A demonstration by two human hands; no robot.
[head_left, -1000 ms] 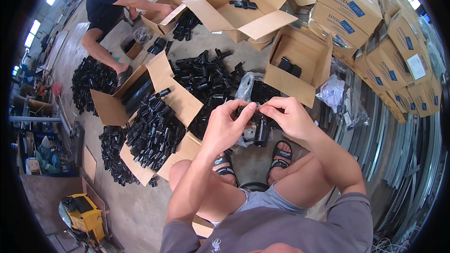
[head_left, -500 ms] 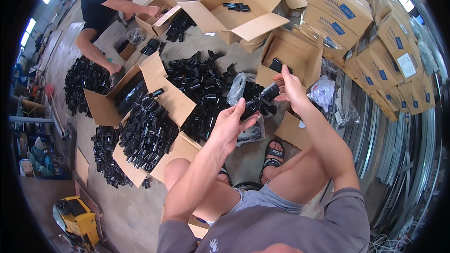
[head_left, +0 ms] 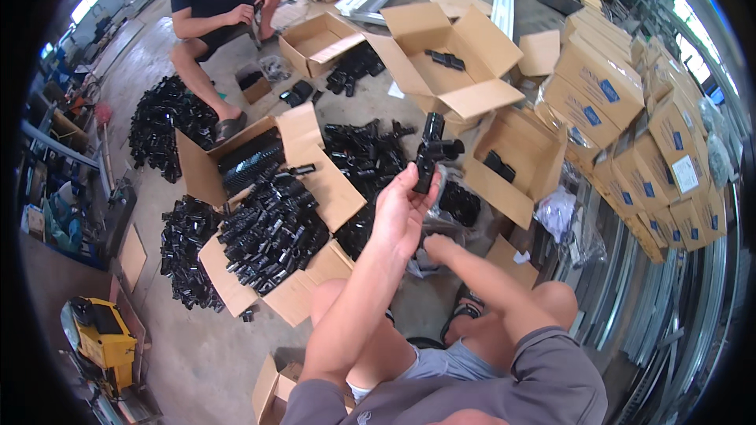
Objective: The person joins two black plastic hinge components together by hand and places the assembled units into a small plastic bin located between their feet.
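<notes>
My left hand (head_left: 400,211) is closed round the lower end of a black tee-shaped pipe connector (head_left: 430,149), holding it up with a side branch pointing right. Lower down, my right hand (head_left: 438,247) reaches in at a clear plastic bag (head_left: 421,261) between my knees; its fingers are hidden. Small black parts (head_left: 460,203) lie just beyond that hand. Behind my left hand a heap of black connectors (head_left: 366,159) covers the floor. To the left, another heap of black fittings (head_left: 272,224) lies on the flaps of an open carton (head_left: 201,164).
An open box (head_left: 516,159) at the right holds a few black parts, and a larger box (head_left: 441,59) stands beyond. A co-worker (head_left: 206,16) squats far left by a smaller box (head_left: 319,46). Stacked cartons (head_left: 598,71) and long metal profiles (head_left: 630,291) line the right side.
My right hand has left the connector and dropped to the plastic bag. My left hand now holds the connector alone, turned more upright. The co-worker's hands have drawn back from the small box.
</notes>
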